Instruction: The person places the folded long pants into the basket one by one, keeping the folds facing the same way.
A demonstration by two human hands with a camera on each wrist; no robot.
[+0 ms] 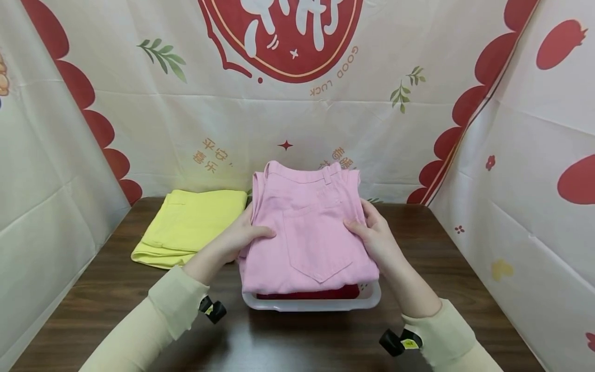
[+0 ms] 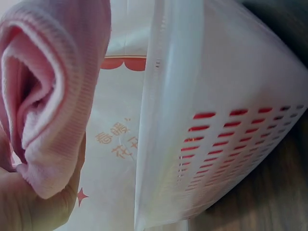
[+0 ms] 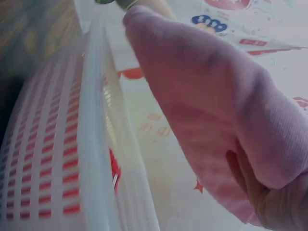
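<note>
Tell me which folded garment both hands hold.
The pink folded garment, held by the left hand and right hand above the white plastic basket; the yellow folded garment lies on the brown wood-grain table.

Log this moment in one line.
left hand and right hand: grip folded pink garment; pink garment: above white basket; inside basket: red item; yellow garment: folded, on table

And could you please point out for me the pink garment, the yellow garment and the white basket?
Pink garment [image 1: 318, 237]: head view, on its pocket.
Yellow garment [image 1: 200, 219]: head view, on its upper surface.
White basket [image 2: 231, 137]: left wrist view, on its slotted side wall.
</note>
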